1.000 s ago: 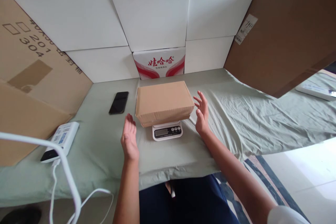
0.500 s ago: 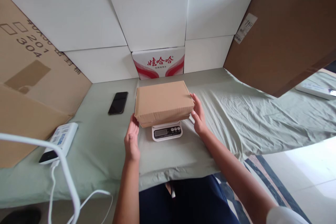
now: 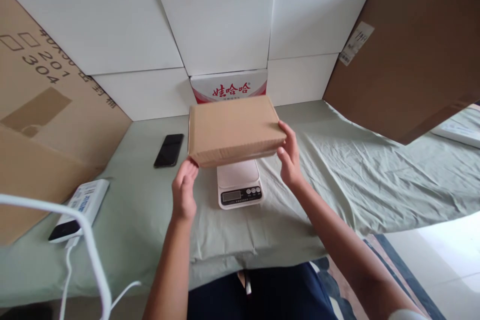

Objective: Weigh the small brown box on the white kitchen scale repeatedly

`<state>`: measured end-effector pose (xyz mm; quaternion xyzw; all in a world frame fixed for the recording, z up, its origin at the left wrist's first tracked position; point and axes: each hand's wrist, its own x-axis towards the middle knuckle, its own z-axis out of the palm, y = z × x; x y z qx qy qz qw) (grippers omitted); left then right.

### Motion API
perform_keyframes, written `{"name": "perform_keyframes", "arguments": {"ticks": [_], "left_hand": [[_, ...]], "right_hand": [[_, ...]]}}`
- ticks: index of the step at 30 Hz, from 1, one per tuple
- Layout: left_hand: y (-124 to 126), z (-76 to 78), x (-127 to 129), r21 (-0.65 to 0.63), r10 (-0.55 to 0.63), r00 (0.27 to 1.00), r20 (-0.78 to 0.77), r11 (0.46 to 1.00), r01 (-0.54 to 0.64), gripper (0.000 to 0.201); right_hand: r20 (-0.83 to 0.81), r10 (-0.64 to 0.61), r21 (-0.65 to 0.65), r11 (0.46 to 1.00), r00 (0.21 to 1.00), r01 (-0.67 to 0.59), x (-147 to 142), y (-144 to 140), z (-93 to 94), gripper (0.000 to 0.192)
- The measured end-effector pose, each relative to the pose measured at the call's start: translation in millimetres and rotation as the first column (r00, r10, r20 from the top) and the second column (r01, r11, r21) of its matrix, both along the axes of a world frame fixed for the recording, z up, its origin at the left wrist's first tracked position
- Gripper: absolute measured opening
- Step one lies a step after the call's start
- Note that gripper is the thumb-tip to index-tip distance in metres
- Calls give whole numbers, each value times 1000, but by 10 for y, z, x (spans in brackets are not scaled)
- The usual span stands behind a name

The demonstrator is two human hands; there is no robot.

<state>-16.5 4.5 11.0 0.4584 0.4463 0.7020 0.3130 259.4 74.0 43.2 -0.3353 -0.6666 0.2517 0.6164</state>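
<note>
A closed brown cardboard box is held between both hands, raised above a white kitchen scale. My left hand grips its near left corner, with the fingertips partly under it. On the other side, my right hand holds the right end, fingers along the edge and thumb toward the near corner. The box covers the back of the scale; the front of its plate, its display and several round buttons show. Whether the display reads anything is too unclear to tell.
A black phone lies left of the scale. A white device with a cable is at the left. White boxes form a wall behind, with large cardboard boxes on both sides. Green cloth covers the table.
Both hands have lifted the cardboard box up and away from the scale, so the scale's plate now shows. The view has shifted slightly.
</note>
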Motion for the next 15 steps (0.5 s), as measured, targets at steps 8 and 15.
{"name": "perform_keyframes", "arguments": {"ticks": [8, 15], "left_hand": [[1111, -73, -170, -82, -64, 998, 12, 994, 65, 71], [1202, -440, -164, -165, -14, 998, 64, 986, 24, 71]], "right_hand": [[-115, 22, -57, 998, 993, -29, -362, 931, -343, 78], [-112, 43, -104, 993, 993, -55, -419, 1093, -643, 80]]}}
